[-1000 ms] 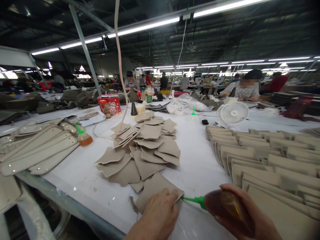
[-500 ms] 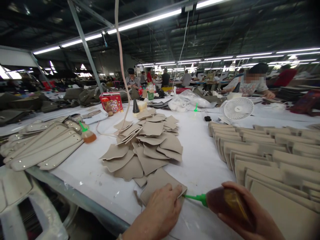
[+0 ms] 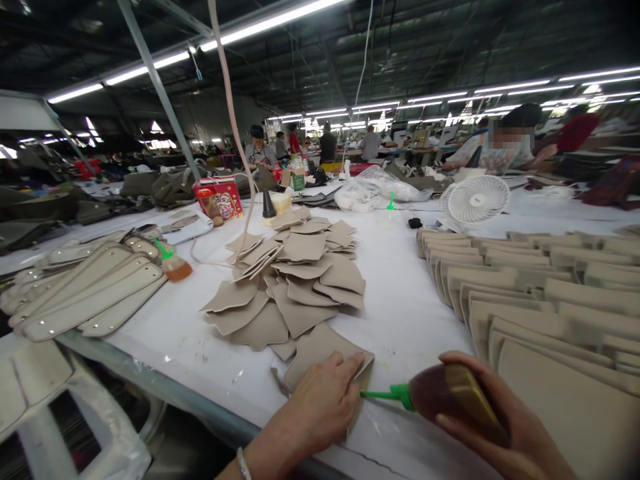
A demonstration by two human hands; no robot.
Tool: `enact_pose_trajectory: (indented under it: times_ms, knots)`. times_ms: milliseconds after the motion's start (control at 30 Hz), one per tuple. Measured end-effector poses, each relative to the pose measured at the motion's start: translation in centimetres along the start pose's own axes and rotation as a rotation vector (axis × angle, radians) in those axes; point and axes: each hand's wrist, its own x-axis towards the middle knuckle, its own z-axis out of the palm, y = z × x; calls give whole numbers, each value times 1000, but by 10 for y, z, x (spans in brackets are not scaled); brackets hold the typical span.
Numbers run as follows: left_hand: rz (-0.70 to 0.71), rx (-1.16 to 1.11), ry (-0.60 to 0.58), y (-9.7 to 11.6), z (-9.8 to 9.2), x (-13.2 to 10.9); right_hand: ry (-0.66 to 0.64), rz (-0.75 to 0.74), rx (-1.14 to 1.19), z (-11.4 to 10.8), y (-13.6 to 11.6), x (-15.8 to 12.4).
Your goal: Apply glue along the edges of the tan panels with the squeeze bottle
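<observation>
My left hand (image 3: pixel 325 400) grips a beige leather-like piece (image 3: pixel 325 350) near its right edge, fingers curled over the top; the thumb is hidden. In my right hand (image 3: pixel 505 413) is a squeeze bottle (image 3: pixel 445 400) of dark amber liquid, tilted almost level. Its green nozzle (image 3: pixel 380 395) points left, and the tip reaches the piece's edge beside my left fingers. Just beyond lies a loose pile of similar beige pieces (image 3: pixel 300 280).
Rows of folded beige pieces (image 3: pixel 530 307) cover the right side. On the left are riveted straps (image 3: pixel 90 293) and another green-tipped bottle (image 3: pixel 176 268). Farther back stand a red box (image 3: pixel 220 200), a black cone (image 3: pixel 269 205) and a white fan (image 3: pixel 477 199). A co-worker (image 3: pixel 510 143) sits across.
My left hand and the piece's near side have shifted, and more of its edge shows below the nozzle. The nozzle tip has moved slightly left along that edge.
</observation>
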Motion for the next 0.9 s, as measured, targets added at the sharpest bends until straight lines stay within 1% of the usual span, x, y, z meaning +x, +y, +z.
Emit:
enact_pose_trajectory:
  times_ms: [100,200,367,500,567,633,667,700,767,800,900]
  knots:
    - [-2,-25,-1,-1,1,-1,20,38,40,4,-6,-4]
    - [-16,-34,-7,-1,2,-1,-17,106,132,8,-7,-12]
    - [-24,-13,-23,-3,3,1,25,121,116,12,-6,-21]
    - [-28,-8,-23,-4,5,1,-38,190,236,14,-8,-27]
    - [-28,-4,-16,-3,6,0,-1,152,191,13,-4,-28]
    - [-28,4,-14,-3,7,-1,30,81,101,11,3,-29]
    - [-30,9,-17,-2,7,-1,13,46,77,10,6,-29]
    - [-35,14,-18,-2,7,-1,-33,18,74,8,9,-29]
    - [-46,27,-19,-2,7,-1,-117,4,106,7,11,-29]
    - [-51,35,-18,-2,8,-1,-114,10,122,6,11,-29]
    - [-49,50,-14,-2,9,-1,9,21,97,8,8,-28]
